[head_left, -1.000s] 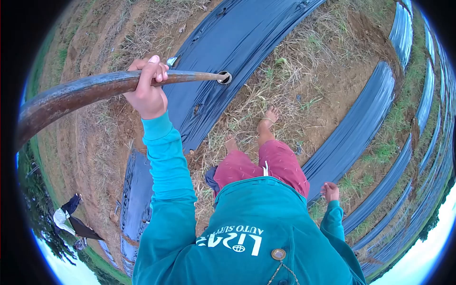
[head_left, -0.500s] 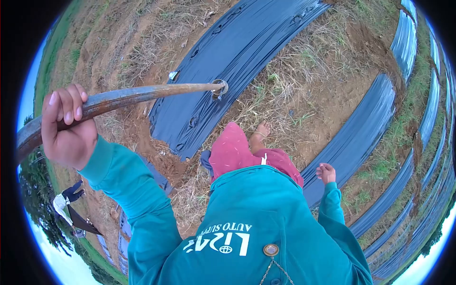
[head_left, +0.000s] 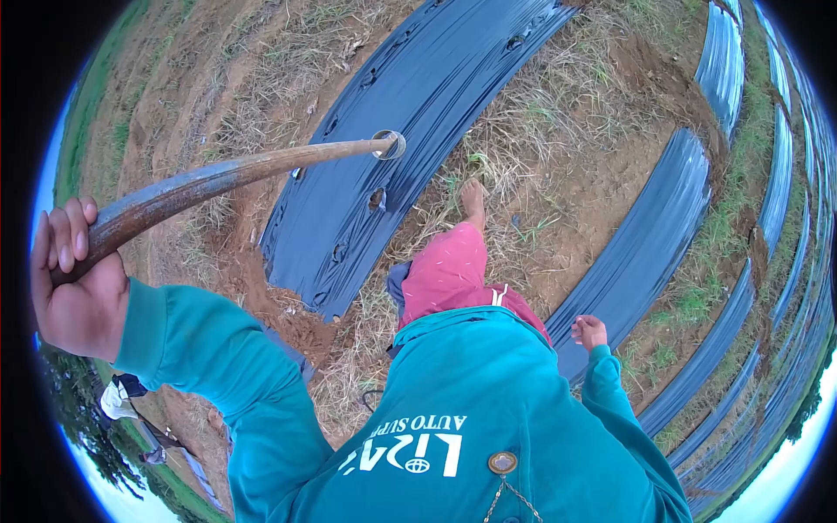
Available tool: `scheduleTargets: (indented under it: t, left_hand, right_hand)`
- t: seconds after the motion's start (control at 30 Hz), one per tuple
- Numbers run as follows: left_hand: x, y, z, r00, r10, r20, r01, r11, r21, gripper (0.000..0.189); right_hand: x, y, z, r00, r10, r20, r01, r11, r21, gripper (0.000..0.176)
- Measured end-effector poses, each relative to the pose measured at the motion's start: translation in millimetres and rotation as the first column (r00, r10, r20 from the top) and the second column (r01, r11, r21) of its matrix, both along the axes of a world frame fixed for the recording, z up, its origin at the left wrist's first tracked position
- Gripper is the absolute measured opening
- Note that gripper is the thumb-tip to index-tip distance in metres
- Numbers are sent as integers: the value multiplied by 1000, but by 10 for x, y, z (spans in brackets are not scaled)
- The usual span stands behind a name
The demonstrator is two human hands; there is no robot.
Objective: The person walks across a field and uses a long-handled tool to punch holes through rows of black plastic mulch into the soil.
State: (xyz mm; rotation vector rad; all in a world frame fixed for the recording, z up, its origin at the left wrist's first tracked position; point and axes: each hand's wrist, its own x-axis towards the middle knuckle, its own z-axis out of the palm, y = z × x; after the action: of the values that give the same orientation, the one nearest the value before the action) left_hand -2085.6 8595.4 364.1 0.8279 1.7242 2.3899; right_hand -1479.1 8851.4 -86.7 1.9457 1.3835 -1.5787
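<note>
My left hand (head_left: 83, 288) is wrapped round the upper end of a long wooden pole (head_left: 209, 179), raised at the left. At the pole's lower end sits a round, open metal ring (head_left: 390, 145), like a short piece of can, over the black plastic sheet (head_left: 305, 235). Below the ring a round hole (head_left: 377, 200) opens in the sheet, and another hole (head_left: 339, 253) lies nearer its close end. My right hand (head_left: 589, 332) hangs by my side with its fingers curled in, holding nothing visible.
Dry grass and bare soil (head_left: 575, 192) lie between the sheeted rows. Another plastic-covered row (head_left: 645, 253) runs along the right, with several more beyond. My bare foot (head_left: 473, 202) is on the ground ahead. Behind at the left, a person (head_left: 118, 399) stands.
The ring has moved forward along the sheet, and a hole now shows about where it was. My left hand has shifted left and lower. One bare leg has stepped forward.
</note>
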Motion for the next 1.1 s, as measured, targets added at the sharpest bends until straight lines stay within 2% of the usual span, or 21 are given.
scheduleTargets:
  t: [0.03, 0.1, 0.17, 0.2, 0.23, 0.3, 0.47, 0.63, 0.93, 1.0, 1.1]
  left_hand:
    - [-58, 73, -85, 998, 51, 31, -51, 999, -7, 24]
    - [-137, 358, -506, 951, 280, 128, -280, 960, -18, 24]
    - [-246, 755, -1272, 894, 421, 154, -427, 904, 8, 21]
    - [-320, 957, -1760, 858, 490, 153, -490, 871, -41, 24]
    - [-403, 1125, -2331, 874, 464, 142, -460, 886, -61, 22]
    - [-499, 1285, -2649, 886, 415, 207, -416, 909, -41, 22]
    - [-494, 1631, -2615, 907, 374, 191, -356, 927, -121, 22]
    - [-595, 1984, -2378, 940, 280, 197, -258, 958, -128, 20]
    - [-716, 2433, -1282, 980, 181, 82, -167, 974, -152, 20]
    - [-713, 2468, -1098, 985, 160, 59, -146, 972, -186, 23]
    - [-749, 2515, -779, 999, 44, 24, -39, 982, -185, 24]
  right_hand:
    - [-1, 43, 0, 1000, -5, 0, 5, 1000, -3, 21]
    - [-20, 166, 18, 1000, -12, 1, 12, 1000, -9, 21]
    - [-45, 344, 100, 1000, 0, 18, 0, 999, 35, 22]
    - [-133, 467, 118, 1000, 7, 20, -8, 998, 60, 23]
    - [-202, 598, 187, 1000, 8, 23, -10, 997, 76, 23]
    - [-355, 862, 324, 999, 16, 31, -19, 995, 100, 23]
    - [-803, 1677, 562, 999, -36, 0, 36, 976, 213, 22]
    - [-1049, 1951, 495, 996, -76, -40, 83, 973, 215, 21]
    - [-849, 1961, 38, 986, -155, 54, 153, 987, 46, 21]
    - [-856, 2134, -58, 990, -118, 79, 118, 993, 13, 21]
    - [-1030, 2453, -185, 994, -67, 82, 69, 998, -12, 20]
